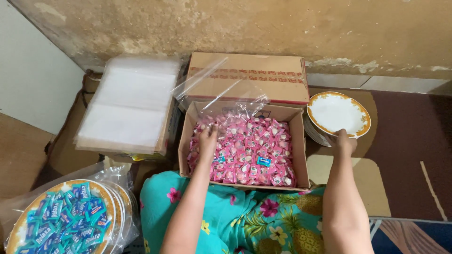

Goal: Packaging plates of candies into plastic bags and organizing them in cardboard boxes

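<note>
Centrally, an open cardboard box is seen, filled with small pink-wrapped sweets; a few blue-labelled wrappers lie among them. The left hand is laid in the box at its left side, fingers bent down into the sweets; whether any sweet is pinched cannot be told. A clear plastic bag is held up over the box's far edge, partly covering the sweets.

Just right of the box, the right hand is closed on the near rim of a white plate with an orange-gold patterned border, which tops a short stack of like plates on the floor.

Behind the box, a closed brown carton is placed against the wall, a band of red-printed tape running across its top. Left of the box, a flat pile of clear bags is rested on another carton.

Near and left of the box, a plate heaped with blue-wrapped sweets is wrapped in clear plastic, with further plates beside it. Directly in front of the box, a turquoise floral cloth is spread over the person's lap.
</note>
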